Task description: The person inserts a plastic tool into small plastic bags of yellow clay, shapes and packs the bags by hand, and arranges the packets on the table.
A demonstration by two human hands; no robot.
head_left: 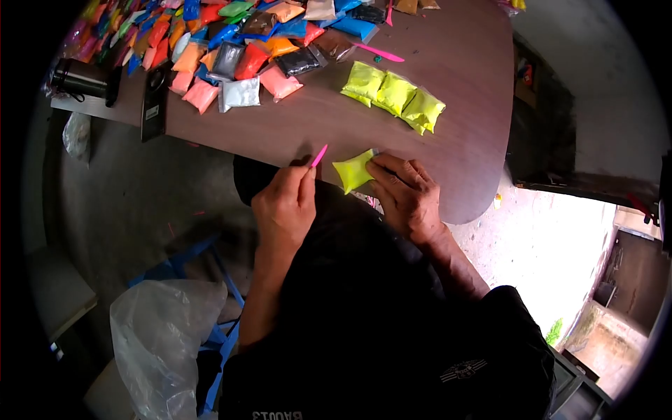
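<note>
Left hand (283,210) is pinching a pink tool (320,155); right hand (409,199) is gripping a yellow packet (352,172); three more packets (394,96) are lying beyond (assorted pouches (253,61) are crowding the upper left)

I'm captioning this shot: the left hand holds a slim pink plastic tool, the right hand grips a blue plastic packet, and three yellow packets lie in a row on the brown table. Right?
No: the head view shows the right hand gripping a yellow plastic packet, not blue. The left hand holds the pink tool, and three yellow packets lie in a row on the brown table.
</note>
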